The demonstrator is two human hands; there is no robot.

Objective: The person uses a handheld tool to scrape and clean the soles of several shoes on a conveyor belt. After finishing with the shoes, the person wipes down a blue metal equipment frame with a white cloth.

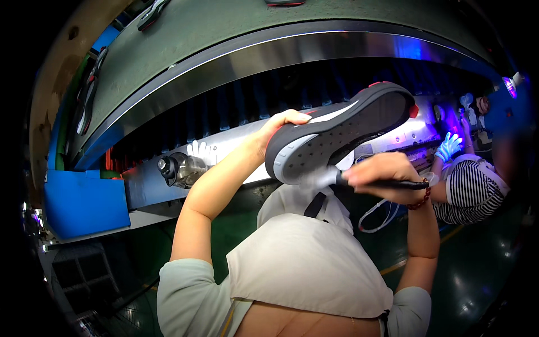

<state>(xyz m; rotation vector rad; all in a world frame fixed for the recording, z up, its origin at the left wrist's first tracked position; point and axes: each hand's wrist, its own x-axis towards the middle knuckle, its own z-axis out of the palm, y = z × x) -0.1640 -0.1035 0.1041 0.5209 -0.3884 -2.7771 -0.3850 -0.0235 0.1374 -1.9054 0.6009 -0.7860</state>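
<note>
My left hand is closed round the left end of a shoe sole, with the thumb along its upper edge. The sole is dark grey and black with white side strips and small red parts. It is held tilted in the air, its hollow, dotted face turned toward me. In my right hand is a brush with a dark handle. Its pale bristle end is smeared by motion at the lower left edge of the sole, so I cannot tell whether it touches. A beaded bracelet circles my right wrist.
Ahead runs a green conveyor belt with a shiny metal edge, several soles lying on it. Beneath it, a shelf holds a clear bottle and a white glove. A blue box stands left. At right is another person's gloved hand under violet light.
</note>
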